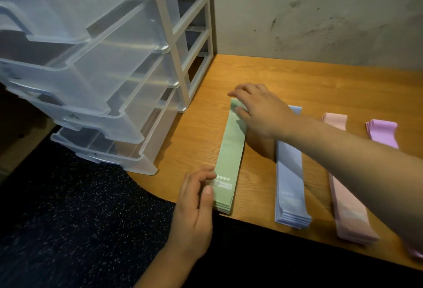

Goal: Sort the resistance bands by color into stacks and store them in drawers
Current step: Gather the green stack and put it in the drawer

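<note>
Green stack (229, 157), lying back from the worktop's (297, 77) front edge beside the open drawers (103, 95), with left hand (196, 198) at its near end and right hand (261, 111) at its far end, each grip loosely curled on it, apparently keeping the bands squared for lifting.

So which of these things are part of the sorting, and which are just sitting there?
In the job: green stack, blue stack, pink stack, purple stack, drawers, left hand, right hand.
Just there: table, wall, floor.
</note>
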